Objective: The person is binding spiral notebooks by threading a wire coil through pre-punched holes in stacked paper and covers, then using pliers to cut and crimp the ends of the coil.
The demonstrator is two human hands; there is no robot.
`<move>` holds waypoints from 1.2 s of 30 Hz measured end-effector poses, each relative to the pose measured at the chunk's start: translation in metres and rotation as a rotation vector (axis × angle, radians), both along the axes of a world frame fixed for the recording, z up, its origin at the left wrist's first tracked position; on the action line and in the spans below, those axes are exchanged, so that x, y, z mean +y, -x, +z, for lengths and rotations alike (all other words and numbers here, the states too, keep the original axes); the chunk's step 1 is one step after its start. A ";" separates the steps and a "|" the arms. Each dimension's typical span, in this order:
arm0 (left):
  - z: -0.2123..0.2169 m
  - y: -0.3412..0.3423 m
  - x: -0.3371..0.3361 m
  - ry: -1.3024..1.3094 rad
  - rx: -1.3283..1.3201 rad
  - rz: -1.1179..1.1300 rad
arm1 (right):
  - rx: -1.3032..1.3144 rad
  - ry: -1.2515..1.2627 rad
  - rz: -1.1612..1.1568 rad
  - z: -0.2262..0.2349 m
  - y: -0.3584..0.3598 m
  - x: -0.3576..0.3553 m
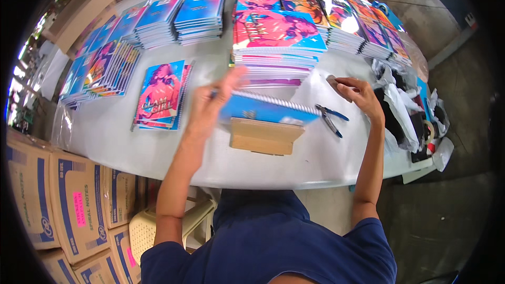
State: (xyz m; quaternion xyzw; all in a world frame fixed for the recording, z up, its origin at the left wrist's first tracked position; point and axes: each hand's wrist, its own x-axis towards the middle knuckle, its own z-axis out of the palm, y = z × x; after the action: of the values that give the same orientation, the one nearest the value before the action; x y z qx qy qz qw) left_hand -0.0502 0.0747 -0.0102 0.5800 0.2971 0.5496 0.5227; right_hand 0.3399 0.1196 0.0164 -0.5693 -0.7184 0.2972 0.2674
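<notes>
A blue spiral notebook (265, 109) is tilted with its wire coil along the upper edge, at a folded cardboard stand (267, 138) in front of me. My left hand (216, 97), smeared by motion, closes on the notebook's left end. To the right, the fingers of my right hand (359, 94) pinch a small dark brown piece (332, 81) whose kind I cannot make out. Between that hand and the notebook, pliers with dark blue handles (331, 119) lie open on the white table. A tall stack of pink and blue notebooks (279, 34) rises just beyond.
Left of my left arm lies a small pile of notebooks (160, 94). More notebook stacks (199, 16) line the far left, others (342, 16) the far right. Crumpled plastic bags (400, 105) crowd the right edge. Cartons (79, 205) and a cream stool (144, 231) stand below left.
</notes>
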 end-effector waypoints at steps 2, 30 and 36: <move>0.040 0.007 -0.002 -0.077 -0.029 0.151 | -0.419 -0.161 -0.222 -0.038 -0.030 -0.005; -0.007 -0.080 -0.091 -0.555 1.058 0.442 | -0.018 -0.615 0.027 -0.033 0.132 -0.185; -0.008 -0.077 -0.091 -0.587 1.053 0.475 | 0.208 -0.127 0.131 -0.019 0.132 -0.184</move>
State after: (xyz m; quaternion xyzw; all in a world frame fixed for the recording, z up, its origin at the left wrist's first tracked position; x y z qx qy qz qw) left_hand 0.0266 -0.0161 -0.0183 0.8092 0.4713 0.3507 -0.0091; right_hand 0.2075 -0.0641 -0.0029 -0.4694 -0.7396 0.3255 0.3561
